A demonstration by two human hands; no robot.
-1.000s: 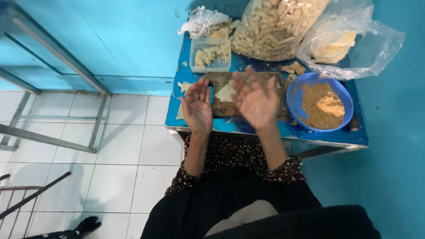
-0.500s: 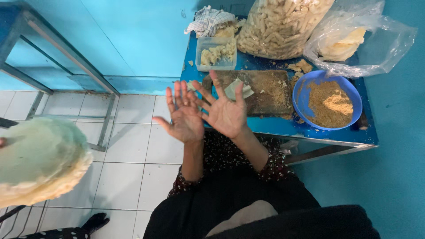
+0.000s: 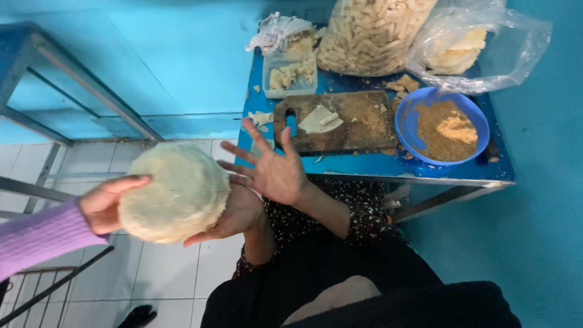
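A thick stack of pale round dough sheets (image 3: 175, 191) is held out from the left by another person's hand (image 3: 103, 203) in a purple sleeve. My left hand (image 3: 240, 212) lies palm up under the stack's right edge, fingers curled beneath it. My right hand (image 3: 271, 170) hovers just above and to the right, palm up with fingers spread, holding nothing. Both hands are in front of the blue table (image 3: 376, 165), over my dark patterned lap.
On the table lie a crumb-covered wooden board (image 3: 364, 124) with a dough piece, a blue bowl (image 3: 407, 115) of brown crumbs, a clear tub (image 3: 290, 76), a big bag of pale sticks (image 3: 370, 36), and another plastic bag (image 3: 486, 48). A metal frame (image 3: 91, 91) stands left on white tiles.
The stack of dough sheets has come in from the left to reach my left hand. Both my hands have moved down and left, away from the board.
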